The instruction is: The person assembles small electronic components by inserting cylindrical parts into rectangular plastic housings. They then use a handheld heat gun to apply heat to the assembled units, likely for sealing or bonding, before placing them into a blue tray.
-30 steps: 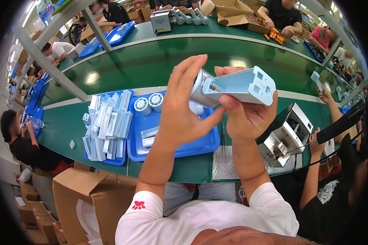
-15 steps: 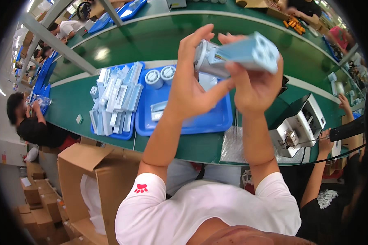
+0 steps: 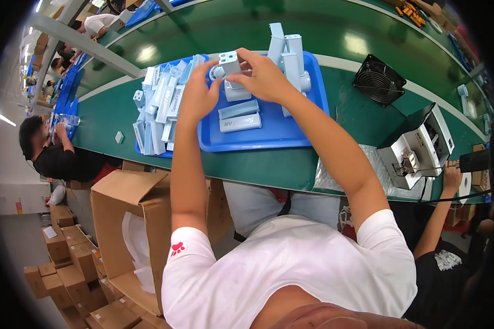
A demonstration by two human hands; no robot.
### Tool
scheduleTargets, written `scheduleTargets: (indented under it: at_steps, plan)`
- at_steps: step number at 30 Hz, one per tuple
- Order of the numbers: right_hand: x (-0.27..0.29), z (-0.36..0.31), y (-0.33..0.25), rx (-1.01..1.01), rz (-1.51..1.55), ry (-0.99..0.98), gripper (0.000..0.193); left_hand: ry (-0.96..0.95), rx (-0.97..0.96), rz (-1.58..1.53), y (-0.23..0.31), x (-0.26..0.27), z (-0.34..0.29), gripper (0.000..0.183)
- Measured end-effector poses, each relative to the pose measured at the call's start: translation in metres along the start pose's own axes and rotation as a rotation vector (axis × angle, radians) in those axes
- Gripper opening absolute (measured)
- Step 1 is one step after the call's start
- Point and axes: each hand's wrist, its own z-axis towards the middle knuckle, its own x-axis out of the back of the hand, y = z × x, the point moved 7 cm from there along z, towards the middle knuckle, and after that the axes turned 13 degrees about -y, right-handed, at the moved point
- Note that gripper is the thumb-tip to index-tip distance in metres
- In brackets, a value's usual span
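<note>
Leftward and nearer the blue tray (image 3: pixel 307 140), the left hand (image 3: pixel 202 94) and right hand (image 3: pixel 264 77) are bringing the light-blue handheld-fan housing (image 3: pixel 229 64); in the earlier frame they are holding it out lengthwise, farther right, whereas now its holed end plate (image 3: pixel 228 56) is facing up. The right hand is gripping it from the right, thumb on the near side and fingers on the far side. The left is curling in from the opposite side, its fingertips reaching close to a pale round part (image 3: pixel 217 72); whether they are pressing on the housing, I cannot tell. The hands are almost meeting, with the housing standing between them over the tray's far left portion, the right hand nearer. Its long axis seems to be running steeply downward, foreshortened, its lower end partly hidden. Several upright housings (image 3: pixel 294 49) are standing beyond the right hand, and two handle shells (image 3: pixel 240 122) are lying crosswise on the near side.
</note>
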Motion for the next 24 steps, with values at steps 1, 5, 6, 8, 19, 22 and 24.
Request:
scheduleTargets:
  at_steps: [1,5,6,8,19,22,24]
  plan:
    - [-0.008,0.004,0.005,-0.011,-0.043,-0.027,0.039,0.009,-0.061,0.219,0.005,0.004,0.008,0.05]
    - [-0.01,-0.002,0.006,-0.086,-0.31,0.084,0.041,-0.223,-0.055,0.808,-0.016,-0.009,0.048,0.05]
    - [-0.01,-0.014,-0.006,-0.039,-0.434,0.197,0.042,-0.29,0.007,0.864,-0.026,-0.011,0.052,0.05]
    - [-0.011,-0.037,-0.02,0.017,-0.719,0.285,0.042,-0.319,-0.009,0.846,-0.034,-0.014,0.067,0.044]
    - [-0.096,-0.072,0.004,0.085,-1.046,-0.239,0.014,0.423,-0.17,-0.599,0.024,0.088,0.013,0.056]
    - [-0.097,-0.072,-0.004,0.087,-1.062,-0.241,0.016,0.241,-0.298,-1.362,0.036,0.091,0.02,0.059]
    - [-0.092,-0.076,-0.011,0.069,-0.997,-0.238,0.018,0.245,-0.281,-1.402,0.036,0.09,0.029,0.055]
